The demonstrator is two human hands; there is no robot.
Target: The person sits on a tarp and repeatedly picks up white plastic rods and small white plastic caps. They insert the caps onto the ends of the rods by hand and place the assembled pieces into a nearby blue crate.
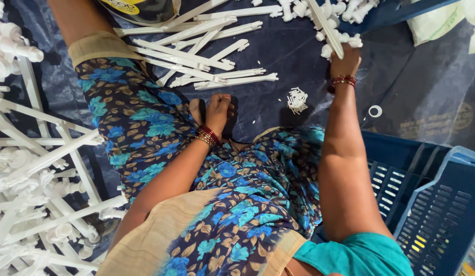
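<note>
White plastic runner strip (pixel 327 25) up at 1 o'clock, long axis slanting 11 to 5, low end in right hand (pixel 345 61), fingers wrapped round it. Left hand (pixel 217 110) dead centre, loosely curled on lap, holding nothing. Bare strips (pixel 206 56) piled at 11.

Round container w/ yellow label (pixel 126 6) top left; whitish bag (pixel 434 23) top right.

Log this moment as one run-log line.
right hand: grips white plastic sprue | left hand: resting near foot | stripped runners: piled on dark sheet
</note>
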